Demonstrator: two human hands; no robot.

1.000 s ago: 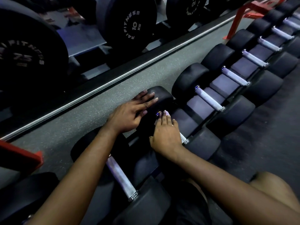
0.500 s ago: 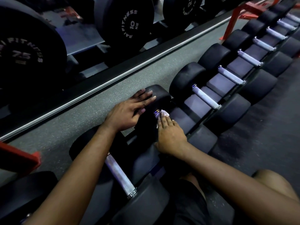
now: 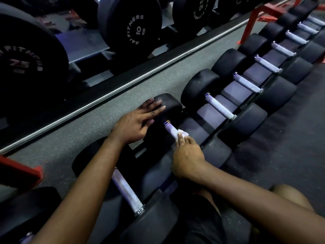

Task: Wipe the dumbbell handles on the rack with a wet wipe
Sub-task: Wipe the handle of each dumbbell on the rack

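A row of black dumbbells with pale knurled handles lies on the low rack. My left hand (image 3: 135, 123) rests flat, fingers straight, on the far black head (image 3: 171, 107) of one dumbbell. My right hand (image 3: 187, 156) holds a white wet wipe (image 3: 182, 133) around that dumbbell's handle (image 3: 170, 128); the hand covers the handle's near half. The dumbbell to the left shows its whole handle (image 3: 125, 188). To the right, another handle (image 3: 219, 107) is bare, with several more behind it.
A red rack frame (image 3: 253, 20) stands at the far right and a red piece (image 3: 19, 171) at the left. A grey speckled floor strip (image 3: 88, 124) runs behind the dumbbells. A mirror above shows 10 kg plates (image 3: 131, 29). My knee (image 3: 290, 196) is at lower right.
My right hand has slid with the wipe back toward me along the handle, baring the handle's far end. My left hand has stayed on the dumbbell head.
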